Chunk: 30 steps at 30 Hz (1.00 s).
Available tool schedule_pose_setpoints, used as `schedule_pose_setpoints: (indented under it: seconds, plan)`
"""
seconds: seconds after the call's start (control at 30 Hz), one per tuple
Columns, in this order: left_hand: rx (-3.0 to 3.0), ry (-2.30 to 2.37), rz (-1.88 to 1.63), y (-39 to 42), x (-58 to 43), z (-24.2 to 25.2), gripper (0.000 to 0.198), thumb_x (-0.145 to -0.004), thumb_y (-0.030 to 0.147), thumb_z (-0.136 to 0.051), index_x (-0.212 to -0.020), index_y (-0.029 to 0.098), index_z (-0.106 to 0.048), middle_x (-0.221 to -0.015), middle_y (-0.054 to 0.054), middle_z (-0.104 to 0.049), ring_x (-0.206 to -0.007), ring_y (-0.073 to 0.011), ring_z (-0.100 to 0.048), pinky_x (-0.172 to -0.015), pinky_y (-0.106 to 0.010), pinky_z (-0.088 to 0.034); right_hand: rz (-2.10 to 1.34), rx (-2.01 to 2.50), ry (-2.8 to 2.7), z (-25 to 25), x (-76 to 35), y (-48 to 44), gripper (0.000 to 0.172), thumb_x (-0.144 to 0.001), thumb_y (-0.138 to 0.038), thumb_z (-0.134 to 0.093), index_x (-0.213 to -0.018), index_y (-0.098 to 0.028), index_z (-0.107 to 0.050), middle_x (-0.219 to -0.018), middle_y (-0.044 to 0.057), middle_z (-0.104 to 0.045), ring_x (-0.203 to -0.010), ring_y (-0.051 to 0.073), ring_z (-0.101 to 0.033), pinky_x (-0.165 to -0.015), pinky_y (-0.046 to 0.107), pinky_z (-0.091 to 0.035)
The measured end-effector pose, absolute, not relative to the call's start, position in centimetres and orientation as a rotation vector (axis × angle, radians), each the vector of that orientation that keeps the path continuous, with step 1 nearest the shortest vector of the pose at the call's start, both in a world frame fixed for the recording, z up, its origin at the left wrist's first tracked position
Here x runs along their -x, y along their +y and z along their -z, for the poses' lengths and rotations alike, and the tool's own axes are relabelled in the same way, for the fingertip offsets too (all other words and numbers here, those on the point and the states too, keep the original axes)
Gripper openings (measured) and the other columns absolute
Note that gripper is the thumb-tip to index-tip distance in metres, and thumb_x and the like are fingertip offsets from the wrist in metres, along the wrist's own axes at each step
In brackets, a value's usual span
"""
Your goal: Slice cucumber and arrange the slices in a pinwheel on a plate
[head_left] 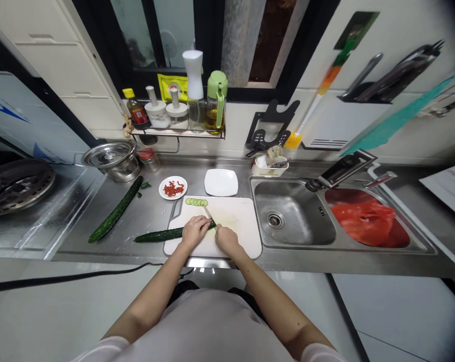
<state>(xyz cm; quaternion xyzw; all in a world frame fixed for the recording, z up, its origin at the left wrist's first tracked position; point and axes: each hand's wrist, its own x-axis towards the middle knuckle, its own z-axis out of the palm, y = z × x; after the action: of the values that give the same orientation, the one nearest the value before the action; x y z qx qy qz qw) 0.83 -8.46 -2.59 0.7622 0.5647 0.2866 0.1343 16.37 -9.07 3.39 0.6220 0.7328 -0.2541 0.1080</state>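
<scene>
The cucumber (159, 235) lies across the white cutting board (242, 221), its end jutting off the board's left edge, and your left hand (195, 231) clamps it down with curled fingers. Your right hand (227, 240) grips a knife (208, 213) whose blade meets the cucumber just beside those fingers. Cut slices (196, 202) sit at the board's far-left corner; a dish of red chillies (173, 188) and a white square plate (221, 182) stand just behind the board.

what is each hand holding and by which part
Left hand holds the long dark green cucumber on the white cutting board near its cut end; right hand grips a pale-bladed knife by the handle, hidden in the fist.
</scene>
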Motion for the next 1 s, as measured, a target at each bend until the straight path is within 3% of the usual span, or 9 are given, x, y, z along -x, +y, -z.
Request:
schedule_pose_setpoints:
  seconds: [1.0]
  plan:
    - [-2.171,1.642,-0.831,-8.4,-0.8,2.3,0.025,-0.093,0.034,-0.050,-0.101,0.027,-0.073,-0.101,-0.003,-0.070,-0.094,-0.0168,-0.061,-0.086,-0.031,-0.049,0.775,-1.799,2.095,-3.7,-20.3,-13.5,0.027,-0.091,-0.013,-0.035,-0.109,-0.013,-0.055,-0.098,0.015,-0.068,-0.094,0.025,-0.065,-0.072,0.031,-0.043]
